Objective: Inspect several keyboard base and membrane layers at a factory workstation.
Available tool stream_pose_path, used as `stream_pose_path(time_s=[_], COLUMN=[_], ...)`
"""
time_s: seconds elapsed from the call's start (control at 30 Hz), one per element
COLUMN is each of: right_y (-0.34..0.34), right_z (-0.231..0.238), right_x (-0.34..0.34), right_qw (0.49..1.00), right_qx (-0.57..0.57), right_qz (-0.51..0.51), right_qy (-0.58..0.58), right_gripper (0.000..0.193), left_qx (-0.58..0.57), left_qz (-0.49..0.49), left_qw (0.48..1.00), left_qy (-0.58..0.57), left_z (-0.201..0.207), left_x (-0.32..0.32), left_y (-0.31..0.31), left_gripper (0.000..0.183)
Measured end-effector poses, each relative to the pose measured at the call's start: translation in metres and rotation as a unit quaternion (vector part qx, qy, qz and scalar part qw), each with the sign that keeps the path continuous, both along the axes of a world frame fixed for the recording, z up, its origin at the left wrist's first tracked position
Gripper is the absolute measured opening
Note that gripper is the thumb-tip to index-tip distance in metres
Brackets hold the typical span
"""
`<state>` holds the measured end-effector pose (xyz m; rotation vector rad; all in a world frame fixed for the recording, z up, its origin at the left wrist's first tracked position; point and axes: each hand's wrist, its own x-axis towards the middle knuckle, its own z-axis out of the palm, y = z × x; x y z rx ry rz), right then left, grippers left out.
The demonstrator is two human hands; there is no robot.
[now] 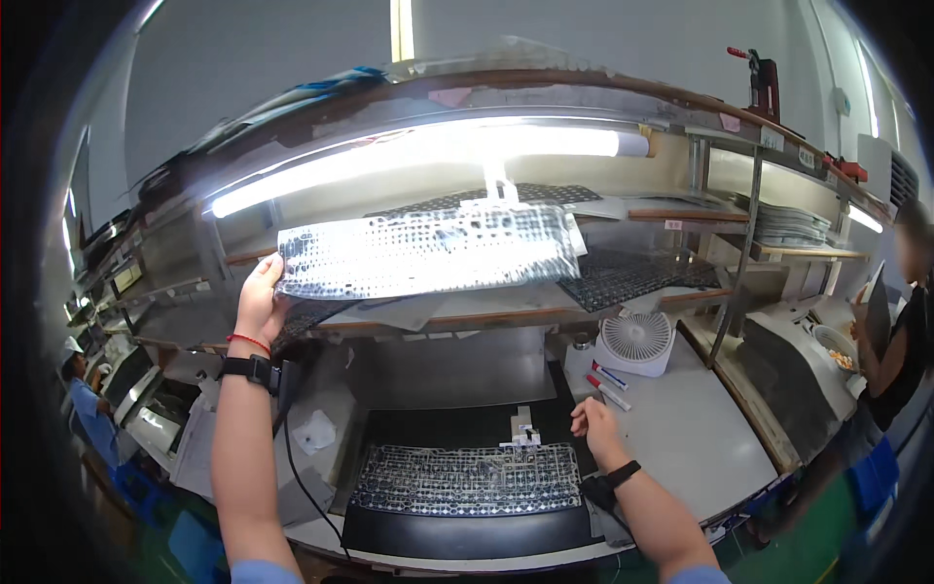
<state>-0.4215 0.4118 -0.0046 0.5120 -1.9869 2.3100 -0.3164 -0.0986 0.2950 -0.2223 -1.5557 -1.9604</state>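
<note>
My left hand [261, 295] grips the left end of a clear keyboard membrane [428, 251], raised in front of the lit tube. Its printed pattern of dark dots shows through, and the far end hangs free. Below, a second keyboard membrane [467, 479] lies flat on a black mat [457, 533], with its pale connector tail [523, 428] pointing away from me. My right hand [595, 428] hovers by the mat's right edge, fingers curled, with nothing visible in them. Two marker pens [609, 385] lie just beyond it.
A small white fan [635, 341] and a bottle [581, 350] stand at the back right. A fluorescent tube [418, 156] hangs under the shelf [467, 316], which holds more dark patterned sheets. A black cable [304, 477] runs at left. Other people work at both sides.
</note>
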Motion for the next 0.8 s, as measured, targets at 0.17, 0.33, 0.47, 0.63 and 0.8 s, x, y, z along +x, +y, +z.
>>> stream_pose_path(time_s=[0.17, 0.33, 0.47, 0.63, 0.8], right_y=[-0.004, 0.001, -0.009, -0.003, 0.007], right_z=[-0.003, -0.002, -0.011, -0.007, -0.014], right_x=[-0.003, -0.001, -0.009, -0.006, -0.008], right_qw=[1.000, 1.000, 0.997, 0.940, 0.866], right_qx=[-0.008, 0.005, 0.067, 0.327, 0.453], right_qz=[0.021, 0.025, 0.037, 0.022, 0.099], right_qy=[-0.004, 0.009, 0.011, 0.095, 0.185], right_gripper=[0.042, 0.040, 0.033, 0.035, 0.057], left_qx=[0.034, 0.133, 0.193, 0.274, 0.342], left_qz=[0.013, 0.137, 0.141, 0.201, 0.158], left_qw=[0.999, 0.981, 0.968, 0.925, 0.918], left_qy=[0.027, 0.023, 0.075, 0.170, 0.124], left_z=[0.001, -0.008, -0.001, -0.015, -0.090], left_x=[0.005, 0.000, -0.001, -0.008, -0.012], left_y=[-0.099, -0.143, -0.189, -0.135, -0.113], left_gripper=[0.018, 0.007, 0.031, 0.069, 0.036])
